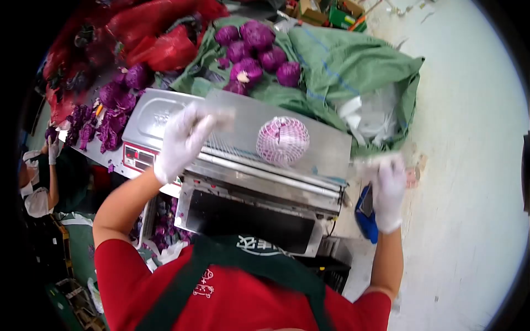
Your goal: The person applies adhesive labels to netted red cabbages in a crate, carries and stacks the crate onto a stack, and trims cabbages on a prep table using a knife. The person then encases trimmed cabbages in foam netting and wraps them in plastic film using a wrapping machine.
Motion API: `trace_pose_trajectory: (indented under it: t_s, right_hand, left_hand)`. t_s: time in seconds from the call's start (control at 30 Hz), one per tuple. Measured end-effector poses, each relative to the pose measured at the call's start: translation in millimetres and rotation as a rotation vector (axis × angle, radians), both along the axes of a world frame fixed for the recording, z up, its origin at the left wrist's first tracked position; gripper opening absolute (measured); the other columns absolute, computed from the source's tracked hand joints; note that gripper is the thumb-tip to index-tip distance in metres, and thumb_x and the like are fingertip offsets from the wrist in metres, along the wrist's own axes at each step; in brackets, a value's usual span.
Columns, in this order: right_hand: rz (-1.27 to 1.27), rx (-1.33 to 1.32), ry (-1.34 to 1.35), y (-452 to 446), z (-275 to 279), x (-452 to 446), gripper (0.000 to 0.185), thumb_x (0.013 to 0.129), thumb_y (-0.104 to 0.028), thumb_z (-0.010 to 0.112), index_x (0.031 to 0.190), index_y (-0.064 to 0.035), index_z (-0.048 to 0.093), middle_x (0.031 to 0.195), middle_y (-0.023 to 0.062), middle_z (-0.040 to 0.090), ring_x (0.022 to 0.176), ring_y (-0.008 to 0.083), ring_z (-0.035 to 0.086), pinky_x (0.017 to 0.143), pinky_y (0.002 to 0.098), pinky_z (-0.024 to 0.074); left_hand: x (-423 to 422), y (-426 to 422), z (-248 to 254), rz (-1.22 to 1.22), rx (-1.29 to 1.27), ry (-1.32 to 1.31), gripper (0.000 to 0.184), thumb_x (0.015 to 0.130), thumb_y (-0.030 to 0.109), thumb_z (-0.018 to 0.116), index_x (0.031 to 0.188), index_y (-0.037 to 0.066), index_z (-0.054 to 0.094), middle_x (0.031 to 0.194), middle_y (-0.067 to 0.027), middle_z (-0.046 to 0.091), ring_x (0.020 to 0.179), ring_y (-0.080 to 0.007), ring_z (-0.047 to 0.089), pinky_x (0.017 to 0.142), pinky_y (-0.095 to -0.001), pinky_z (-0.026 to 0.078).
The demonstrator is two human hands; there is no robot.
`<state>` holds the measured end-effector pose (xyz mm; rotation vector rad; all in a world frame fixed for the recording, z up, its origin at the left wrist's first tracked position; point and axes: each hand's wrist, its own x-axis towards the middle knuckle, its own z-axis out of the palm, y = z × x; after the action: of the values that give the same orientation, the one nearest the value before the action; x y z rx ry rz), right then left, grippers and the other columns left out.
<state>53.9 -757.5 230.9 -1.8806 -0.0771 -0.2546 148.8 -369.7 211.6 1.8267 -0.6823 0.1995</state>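
A cut purple cabbage in a white foam net [282, 142] lies near the middle of the wrapping machine [259, 174]. My left hand [190, 138], in a white glove, is raised over the machine's left part, left of the cabbage. Its fingers are pressed together on what looks like the edge of clear film [243, 118]. At the machine's right end is my right hand [388, 190], also gloved and closed, with a blurred strip of film at its fingertips. Motion smears both sets of fingertips, and the film's outline is hard to see.
Several purple cabbages [256, 36] sit on green sacking [331, 60] behind the machine. Red net bags [160, 44] and loose leaves [113, 127] are at the left. A blue-handled tool [365, 218] lies beside my right hand. A co-worker [41, 182] is at the far left.
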Motion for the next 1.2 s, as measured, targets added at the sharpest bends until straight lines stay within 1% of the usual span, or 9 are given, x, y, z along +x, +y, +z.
trace_pose_trajectory:
  t_s: [0.07,0.2,0.33,0.47,0.63,0.8,1.0,1.13,1.2]
  right_hand:
    - [-0.052,-0.017,-0.222,12,-11,40,0.017,0.094,-0.002,0.048,0.110,-0.0013,0.053,0.109,0.0186,0.063,0.103,0.0248,0.063,0.088,0.0315,0.0510]
    - [0.284,-0.871,-0.446,14,-92,105,0.066,0.084,0.005,0.053,0.146,-0.0073,0.032,0.124,0.0245,0.055,0.109,0.0383,0.058,0.099,0.0362,0.0441]
    - [0.382,-0.383,-0.004,47,-115,105,0.083,0.087,-0.007,0.062,0.151,-0.0087,0.010,0.130,0.0213,0.052,0.121,0.0313,0.053,0.102,0.0371,0.0422]
    - [0.483,-0.105,0.362,55,-74,73,0.087,0.072,-0.021,0.084,0.141,-0.0043,0.035,0.130,0.0072,0.053,0.118,0.0140,0.050,0.105,0.0313,0.0385]
    - [0.584,0.288,0.961,74,-46,-23,0.076,0.073,-0.009,0.078,0.139,-0.0058,0.040,0.122,0.0039,0.058,0.106,0.0129,0.057,0.088,0.0266,0.0501]
    - [0.540,0.751,1.295,80,-116,-99,0.072,0.082,-0.008,0.064,0.145,-0.0060,0.030,0.132,0.0100,0.053,0.114,0.0204,0.058,0.095,0.0319,0.0499]
    - [0.526,0.922,1.195,71,-189,-134,0.067,0.088,-0.012,0.060,0.146,-0.0064,0.028,0.138,0.0122,0.048,0.121,0.0241,0.053,0.104,0.0376,0.0441]
    - [0.482,0.514,0.912,76,-164,-161,0.057,0.093,-0.023,0.055,0.144,-0.0057,0.034,0.134,0.0100,0.051,0.118,0.0205,0.055,0.102,0.0343,0.0430]
    - [0.020,0.800,0.740,81,-146,-184,0.045,0.096,-0.023,0.052,0.135,-0.0002,0.045,0.127,0.0120,0.055,0.115,0.0199,0.056,0.099,0.0327,0.0441]
  left_hand:
    - [37,-29,-14,-0.222,-0.132,-0.015,0.075,0.076,0.015,0.076,0.140,-0.001,0.038,0.141,-0.0201,0.046,0.128,-0.0269,0.049,0.107,-0.0375,0.038]
    - [73,-79,-90,-0.371,0.525,-0.271,0.114,0.060,0.037,0.087,0.149,0.007,0.024,0.150,-0.0194,0.033,0.135,-0.0310,0.039,0.113,-0.0382,0.031]
    - [71,-99,-106,-0.434,0.176,0.303,0.103,0.070,0.032,0.084,0.148,0.002,0.024,0.142,-0.0158,0.044,0.131,-0.0238,0.044,0.111,-0.0345,0.034]
    - [47,-100,-95,-0.457,-0.147,0.842,0.068,0.089,0.046,0.065,0.132,-0.001,0.044,0.125,-0.0113,0.057,0.113,-0.0154,0.055,0.099,-0.0298,0.045]
    - [-47,-76,-51,-0.697,-0.151,1.683,0.080,0.088,0.071,0.040,0.141,0.012,0.039,0.132,-0.0138,0.054,0.115,-0.0279,0.058,0.087,-0.0446,0.054]
    - [-104,-58,-99,-0.795,-0.323,2.132,0.083,0.090,0.067,0.043,0.147,0.008,0.032,0.144,-0.0145,0.043,0.130,-0.0274,0.046,0.111,-0.0407,0.037]
    - [-130,-41,-132,-0.861,-0.380,2.015,0.075,0.093,0.052,0.052,0.146,0.003,0.030,0.142,-0.0135,0.046,0.126,-0.0250,0.050,0.109,-0.0373,0.039]
    - [-167,15,-114,-0.250,0.448,0.625,0.030,0.087,0.027,0.069,0.108,0.005,0.068,0.099,-0.0104,0.069,0.095,-0.0240,0.065,0.084,-0.0334,0.051]
    - [-188,27,-110,0.009,0.215,0.462,0.015,0.087,0.019,0.066,0.090,0.006,0.072,0.082,-0.0099,0.068,0.081,-0.0249,0.066,0.075,-0.0336,0.053]
